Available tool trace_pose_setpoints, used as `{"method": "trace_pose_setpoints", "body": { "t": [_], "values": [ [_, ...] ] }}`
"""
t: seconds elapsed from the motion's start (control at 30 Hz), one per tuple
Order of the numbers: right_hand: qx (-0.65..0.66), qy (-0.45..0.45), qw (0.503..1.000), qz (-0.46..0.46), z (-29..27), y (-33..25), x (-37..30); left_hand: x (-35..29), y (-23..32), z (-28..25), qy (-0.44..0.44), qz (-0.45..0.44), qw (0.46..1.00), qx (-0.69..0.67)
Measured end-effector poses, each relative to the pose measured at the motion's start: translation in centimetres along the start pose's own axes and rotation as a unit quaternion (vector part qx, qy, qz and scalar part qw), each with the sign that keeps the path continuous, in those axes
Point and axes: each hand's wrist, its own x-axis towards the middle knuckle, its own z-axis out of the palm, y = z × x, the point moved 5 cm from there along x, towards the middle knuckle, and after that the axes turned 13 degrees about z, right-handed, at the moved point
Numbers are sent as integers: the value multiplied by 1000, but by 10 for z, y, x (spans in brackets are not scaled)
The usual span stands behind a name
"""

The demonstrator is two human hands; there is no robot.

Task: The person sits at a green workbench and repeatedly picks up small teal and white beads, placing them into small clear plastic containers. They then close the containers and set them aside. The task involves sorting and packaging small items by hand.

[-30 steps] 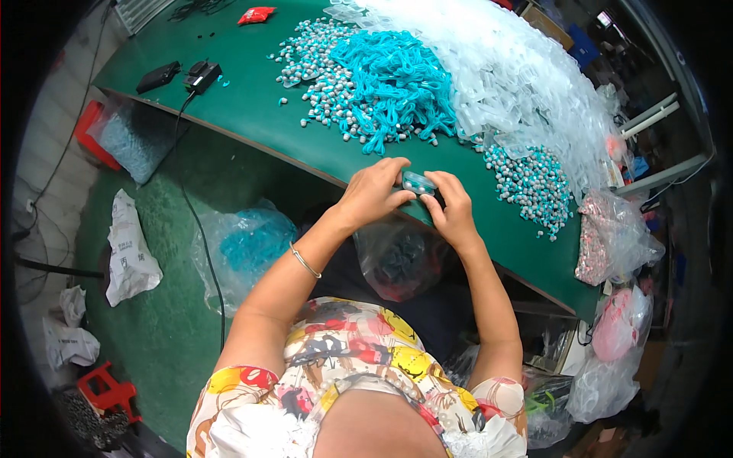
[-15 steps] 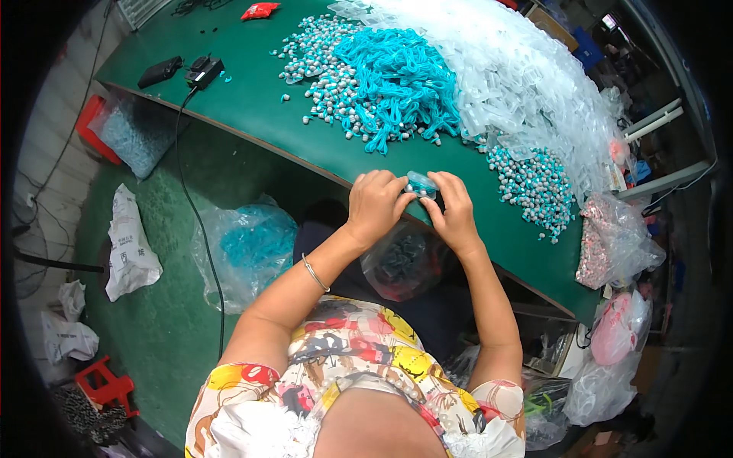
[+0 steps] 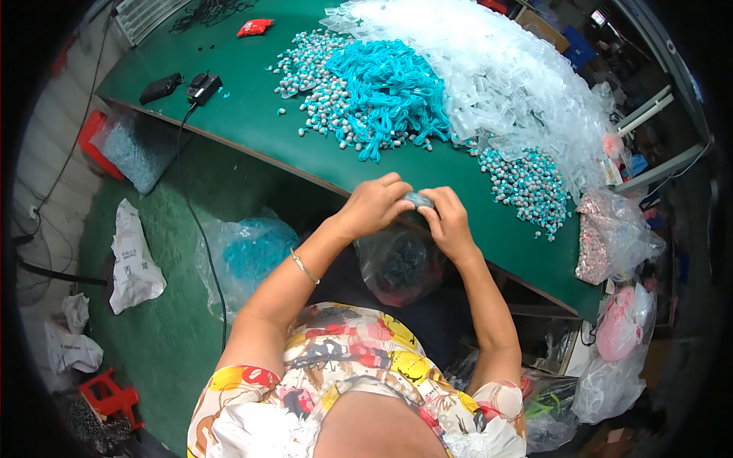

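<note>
Presently, your left hand and right hand are both clamped, thumb and fingers, on opposite ends of the small clear case, which sits between them near the front edge of the green table; its contents are too small to identify. Directly beyond the grip lies the heap of teal cords, flanked on its left by grey-and-teal beads. Right of the grip is a second bead pile. Farther out, beyond both, spreads the mound of clear plastic pieces. Below the grip hangs a clear bag.
</note>
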Motion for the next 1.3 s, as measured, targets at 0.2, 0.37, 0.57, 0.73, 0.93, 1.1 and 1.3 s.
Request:
{"method": "trace_pose_setpoints", "body": {
  "t": [0.2, 0.37, 0.57, 0.73, 0.93, 1.1, 1.3],
  "values": [
    [62, -21, 997, 30, -24, -20, -1, 5, 21, -4, 56, 6, 995, -86],
    [102, 20, 994, 9, -38, 32, 49, 4, 32, 15, 86, -18, 994, -63],
    [-227, 226, 946, 53, -38, 83, 109, -17, 69, 74, -131, 19, 991, -15],
    [-209, 273, 939, 7, -51, 88, 114, -24, 66, 90, -140, 31, 990, 3],
    [-63, 329, 936, 105, -96, 95, 65, 27, 33, 26, 47, 22, 998, 48],
    [151, 40, 952, 263, -47, 114, 31, 72, -39, 24, 30, -66, 974, 212],
    [-56, 83, 970, 222, -54, 85, 36, 86, -77, 51, -22, -86, 951, 296]
  ]
}}
